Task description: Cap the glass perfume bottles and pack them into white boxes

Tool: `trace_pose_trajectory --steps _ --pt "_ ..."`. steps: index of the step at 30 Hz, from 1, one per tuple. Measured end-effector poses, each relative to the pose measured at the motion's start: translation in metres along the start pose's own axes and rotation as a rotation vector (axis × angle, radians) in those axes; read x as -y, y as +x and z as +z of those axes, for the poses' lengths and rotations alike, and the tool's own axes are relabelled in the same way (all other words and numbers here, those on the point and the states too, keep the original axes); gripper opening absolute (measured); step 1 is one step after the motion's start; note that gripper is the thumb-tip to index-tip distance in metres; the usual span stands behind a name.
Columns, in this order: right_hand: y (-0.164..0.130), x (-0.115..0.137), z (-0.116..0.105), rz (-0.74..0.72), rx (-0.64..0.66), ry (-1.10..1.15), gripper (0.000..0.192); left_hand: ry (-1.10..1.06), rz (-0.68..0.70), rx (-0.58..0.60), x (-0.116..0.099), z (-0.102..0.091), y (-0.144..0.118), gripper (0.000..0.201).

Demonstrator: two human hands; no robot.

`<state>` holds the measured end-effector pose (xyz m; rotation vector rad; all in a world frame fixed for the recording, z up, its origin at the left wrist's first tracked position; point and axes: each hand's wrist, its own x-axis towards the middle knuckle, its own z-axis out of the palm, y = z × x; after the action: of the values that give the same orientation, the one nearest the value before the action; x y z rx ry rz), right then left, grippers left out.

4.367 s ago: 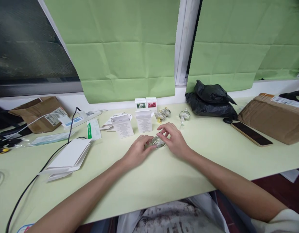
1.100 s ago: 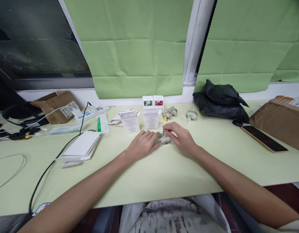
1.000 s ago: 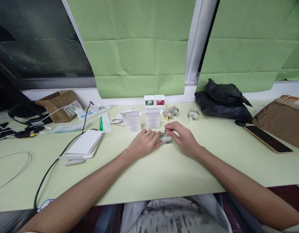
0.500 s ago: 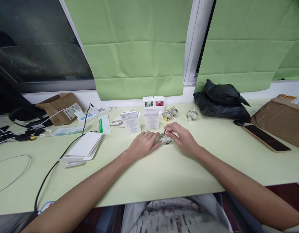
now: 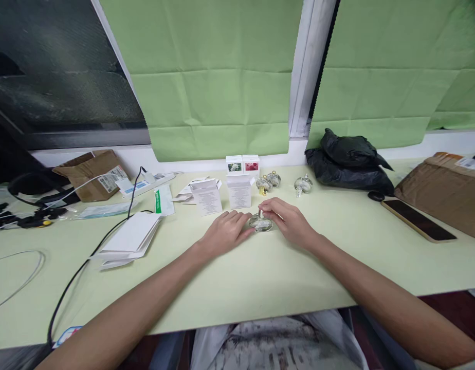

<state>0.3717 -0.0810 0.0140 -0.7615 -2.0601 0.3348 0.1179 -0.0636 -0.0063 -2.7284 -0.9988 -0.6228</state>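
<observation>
1. Your left hand (image 5: 225, 232) lies flat, its loosely spread fingertips steadying the small glass bottle (image 5: 260, 223) on the table (image 5: 260, 277).
2. Your right hand (image 5: 287, 221) has gone from lifted fingers to pinching the bottle's neck.
3. In the last second nothing has shifted; the bottle sits between both hands, before the white boxes (image 5: 222, 195).

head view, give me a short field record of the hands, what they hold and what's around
surface: pale green table
left hand: resting on the table, fingertips against the glass bottle
right hand: thumb and forefinger pinch the bottle's top
bottle state: lying on the table between both hands
behind the hands: two open white cartons, two small printed boxes, three more glass bottles
left of hands: stack of flat white cards, black cable
right side: phone, black bag, brown parcel
</observation>
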Motion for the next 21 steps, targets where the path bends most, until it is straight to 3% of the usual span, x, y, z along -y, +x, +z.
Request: trace_pose_trajectory --steps 5,11,17,21 --pt "-0.002 0.001 -0.001 0.012 0.019 -0.007 0.019 -0.058 -0.010 -0.002 0.000 0.000 0.000 0.032" --pt "-0.008 0.003 0.001 0.111 0.048 0.025 0.026 -0.308 -0.094 0.010 0.000 -0.004 0.002 0.025" --pt "-0.014 -0.012 0.005 0.307 0.056 0.152 0.069 -0.404 -0.147 0.037 0.001 -0.008 0.002 0.024" --pt "-0.014 -0.018 0.002 0.310 0.152 0.114 0.045 -0.424 -0.162 0.036 0.001 -0.009 0.002 0.024"
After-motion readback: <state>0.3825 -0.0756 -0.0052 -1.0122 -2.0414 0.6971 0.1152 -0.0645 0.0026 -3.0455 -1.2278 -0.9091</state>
